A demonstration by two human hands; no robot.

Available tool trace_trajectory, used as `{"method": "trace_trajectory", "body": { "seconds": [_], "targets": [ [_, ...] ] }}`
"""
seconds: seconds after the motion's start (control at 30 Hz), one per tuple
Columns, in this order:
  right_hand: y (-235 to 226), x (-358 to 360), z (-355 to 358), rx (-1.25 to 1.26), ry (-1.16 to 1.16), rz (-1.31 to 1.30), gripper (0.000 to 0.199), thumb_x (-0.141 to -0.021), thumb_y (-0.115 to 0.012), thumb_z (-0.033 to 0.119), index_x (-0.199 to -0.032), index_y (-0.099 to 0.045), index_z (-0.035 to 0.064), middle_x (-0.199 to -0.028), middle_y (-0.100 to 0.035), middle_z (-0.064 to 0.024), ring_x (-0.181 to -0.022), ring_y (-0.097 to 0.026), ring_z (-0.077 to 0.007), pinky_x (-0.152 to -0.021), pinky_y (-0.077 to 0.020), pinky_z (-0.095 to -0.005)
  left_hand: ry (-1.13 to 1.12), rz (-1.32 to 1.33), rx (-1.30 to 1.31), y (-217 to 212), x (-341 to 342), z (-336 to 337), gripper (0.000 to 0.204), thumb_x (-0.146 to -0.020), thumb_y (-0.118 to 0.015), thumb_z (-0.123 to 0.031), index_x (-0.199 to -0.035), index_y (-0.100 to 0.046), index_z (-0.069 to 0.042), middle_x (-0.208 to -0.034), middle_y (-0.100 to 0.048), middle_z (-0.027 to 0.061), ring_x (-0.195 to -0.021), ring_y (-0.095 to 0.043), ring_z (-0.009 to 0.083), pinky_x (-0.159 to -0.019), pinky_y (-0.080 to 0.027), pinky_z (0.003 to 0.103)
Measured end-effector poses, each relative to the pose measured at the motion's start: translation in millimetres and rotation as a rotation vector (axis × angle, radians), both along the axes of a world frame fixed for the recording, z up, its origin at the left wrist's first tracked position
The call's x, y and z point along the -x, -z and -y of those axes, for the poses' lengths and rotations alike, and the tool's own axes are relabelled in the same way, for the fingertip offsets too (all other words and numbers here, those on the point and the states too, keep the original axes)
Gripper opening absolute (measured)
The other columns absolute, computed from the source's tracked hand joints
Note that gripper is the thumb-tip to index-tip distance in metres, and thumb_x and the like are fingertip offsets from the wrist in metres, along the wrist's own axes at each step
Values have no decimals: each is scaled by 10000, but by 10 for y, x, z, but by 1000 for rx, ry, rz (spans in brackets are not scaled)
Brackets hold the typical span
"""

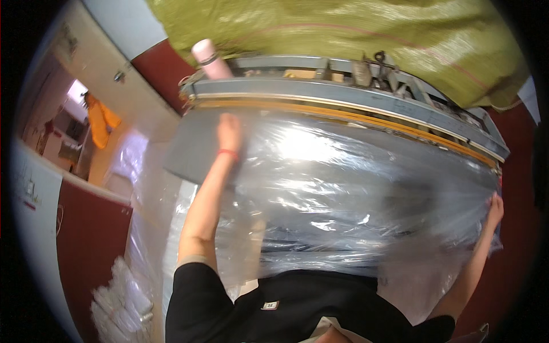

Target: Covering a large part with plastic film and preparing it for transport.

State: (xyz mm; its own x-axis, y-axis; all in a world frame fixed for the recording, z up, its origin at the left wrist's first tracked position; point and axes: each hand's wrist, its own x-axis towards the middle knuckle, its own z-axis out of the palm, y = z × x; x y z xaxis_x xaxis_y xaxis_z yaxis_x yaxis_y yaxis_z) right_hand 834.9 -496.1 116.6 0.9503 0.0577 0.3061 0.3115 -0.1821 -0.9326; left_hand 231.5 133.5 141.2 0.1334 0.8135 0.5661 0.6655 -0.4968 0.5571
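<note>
The person leans over a grey sealer (343,97) with a big sheet of clear film (343,188) spread across its flat bed. The film covers nearly the whole bed in front of the sealer's orange bar (343,112), wrinkled and shiny, and spills off the near edge toward the person's black shirt (286,308).

The left hand (229,131) is stretched out flat near the left end of the bar, palm down, pressing the film just short of it; fingers look mostly extended, not curled round anything. A red band (227,152) sits on that wrist. The right hand (495,208) is far out at the right end of the sealer, closed on the film's edge, pinching it taut; the fingers are partly hidden by the plastic, so how tight the hold is I cannot tell.

Behind the sealer hangs a yellow-green sack (354,34), draped over the back of the frame. A pink bottle (210,60) stands at the sealer's left rear corner. Left of the sealer more film trails to the floor, and a heap of small clear packs (123,303) lies well below it. Further left, past a wall, an orange cloth (102,123) hangs
</note>
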Motion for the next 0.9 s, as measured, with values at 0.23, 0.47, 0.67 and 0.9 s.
{"method": "trace_trajectory", "body": {
  "seconds": [0.23, 0.47, 0.67, 0.9],
  "targets": [
    [150, -1, -1349, 76, 124, 251, 214, -809, -578, 249, -829, -576, 36, -687, -537, -1, -647, -483, -84, -603, -405, -232, -88, 283, -43, 58, 79, -641, 212, -838, -446, -198, -798, -483, 6, -734, -529, 164, -691, -510, 245, -669, -415, 344],
    [19, 111, -1902, -133, 99, 141, 196, -760, -640, 194, -738, -526, 36, -667, -521, 8, -604, -455, -67, -572, -388, -209, -33, 443, 60, 284, 227, -1122, 182, -796, -525, -170, -693, -486, -26, -610, -495, 30, -561, -441, 113, -539, -395, 260],
    [66, -108, -1751, -100, 273, 168, 150, -754, -597, 134, -785, -500, 25, -701, -536, -22, -588, -476, -80, -561, -390, -197, 5, 600, 149, 268, 124, -1148, 183, -792, -513, -130, -632, -450, -66, -558, -456, -7, -465, -398, 77, -408, -318, 218],
    [-56, 24, -1742, -124, 426, 126, 161, -776, -535, 111, -902, -495, 19, -756, -568, -83, -635, -537, -139, -611, -441, -257, -96, 733, 159, 113, -19, -977, 165, -740, -382, -84, -584, -434, -68, -507, -481, 27, -371, -376, 91, -340, -276, 223]
  ]
}}
